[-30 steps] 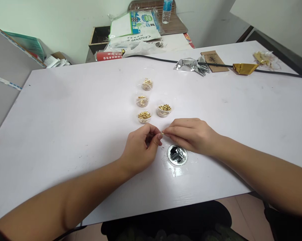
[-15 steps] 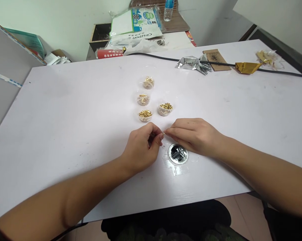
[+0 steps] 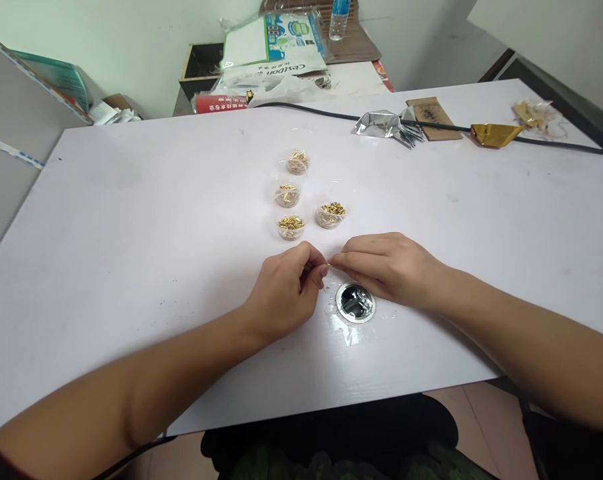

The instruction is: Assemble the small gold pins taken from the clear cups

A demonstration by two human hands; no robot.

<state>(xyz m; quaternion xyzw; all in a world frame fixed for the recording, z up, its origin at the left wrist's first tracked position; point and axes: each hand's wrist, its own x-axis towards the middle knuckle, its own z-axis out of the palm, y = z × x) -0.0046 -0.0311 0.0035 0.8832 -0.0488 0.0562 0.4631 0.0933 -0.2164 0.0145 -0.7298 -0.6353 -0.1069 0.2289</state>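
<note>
My left hand (image 3: 291, 283) and my right hand (image 3: 389, 267) meet fingertip to fingertip above the white table. Between them is a tiny gold-coloured metal pin (image 3: 329, 265), pinched from both sides; most of it is hidden by the fingers. Just below my right hand lies a round disc (image 3: 355, 303) with a silver rim and dark reflective middle, on clear tape. Beyond the hands stand small clear cups of gold metal pins: a near-left cup (image 3: 291, 228), a right cup (image 3: 331, 215), a middle cup (image 3: 287, 195) and a far cup (image 3: 297, 163).
A black cable (image 3: 321, 114) runs along the table's far edge. Near it lie silver foil (image 3: 381, 124), a brown cardboard piece (image 3: 434, 119), a gold foil packet (image 3: 495, 135) and a clear bag (image 3: 534, 115). Behind the table stands a water bottle (image 3: 339, 21) beside plastic packaging (image 3: 274, 43).
The view has shifted very slightly. Both hands stay in nearly the same place, fingertips together on the small pin; the cups and disc have not moved on the table.
</note>
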